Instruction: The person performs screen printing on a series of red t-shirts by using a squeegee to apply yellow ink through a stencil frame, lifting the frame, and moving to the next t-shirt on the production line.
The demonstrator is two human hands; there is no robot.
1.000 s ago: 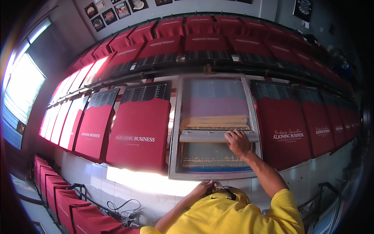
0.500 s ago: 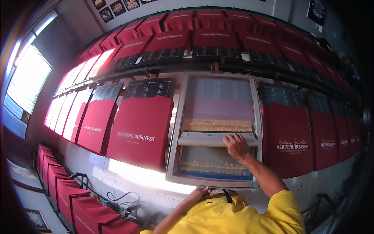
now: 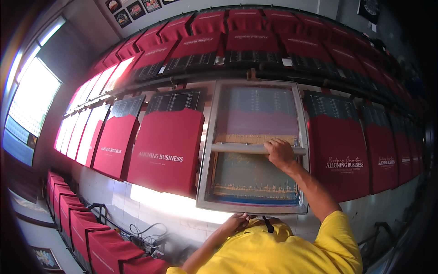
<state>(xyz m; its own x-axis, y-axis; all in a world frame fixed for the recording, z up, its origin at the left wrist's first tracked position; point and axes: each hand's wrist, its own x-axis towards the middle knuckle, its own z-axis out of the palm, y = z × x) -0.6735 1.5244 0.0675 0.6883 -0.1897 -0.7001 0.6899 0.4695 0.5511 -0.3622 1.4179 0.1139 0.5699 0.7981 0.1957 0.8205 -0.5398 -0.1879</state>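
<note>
A screen printing frame lies in front of me, with a metal rim around a blue-grey mesh. Across its mesh lies a long pale squeegee, and my right hand is closed around it near its right end. A band of tan ink runs along the squeegee's far side; more tan streaks mark the near part of the mesh. My left hand is at the frame's near edge with its fingers curled; what they grip, if anything, is hidden.
Red shirts on boards flank the frame: one with white lettering at left, another at right. Behind a dark rail stand further rows of shirts. More red shirts line the lower left, near cables on the floor.
My right hand has pushed the squeegee away from me over the mesh, and its broad face now shows less. The left hand stays by the near edge; the whole view has shifted slightly.
</note>
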